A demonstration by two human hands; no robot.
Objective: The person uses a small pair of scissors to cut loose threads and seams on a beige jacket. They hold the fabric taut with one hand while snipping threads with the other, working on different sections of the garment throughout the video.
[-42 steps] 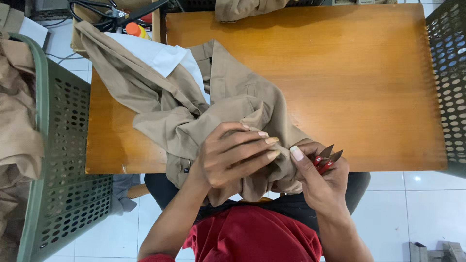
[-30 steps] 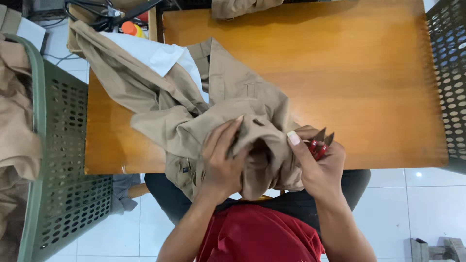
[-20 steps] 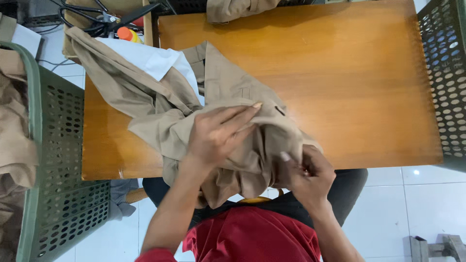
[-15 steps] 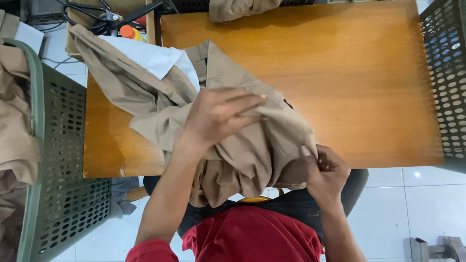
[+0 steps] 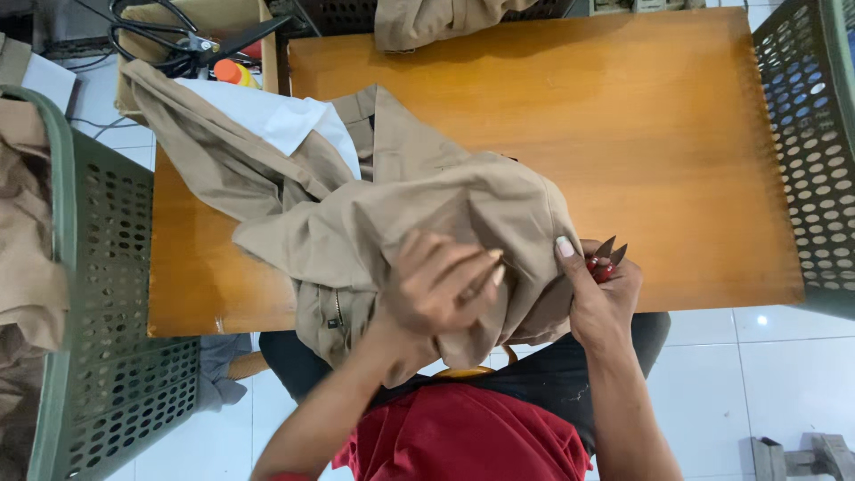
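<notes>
left hand (image 5: 441,289) motion-blurred, snips (image 5: 606,260) mostly hidden in right hand (image 5: 598,298), baskets (image 5: 107,294) cut off by edges

1. My wooden table (image 5: 641,134) is orange-brown and glossy.
2. On my left stands a green perforated basket (image 5: 116,356) with tan cloth (image 5: 27,267) heaped in it.
3. A second perforated basket (image 5: 810,151) stands at my right.
4. Another tan garment (image 5: 445,20) lies at the table's far edge.
5. A cardboard box (image 5: 200,18) beyond the table holds black cables (image 5: 165,40).
6. The floor (image 5: 766,383) is white tile.
</notes>
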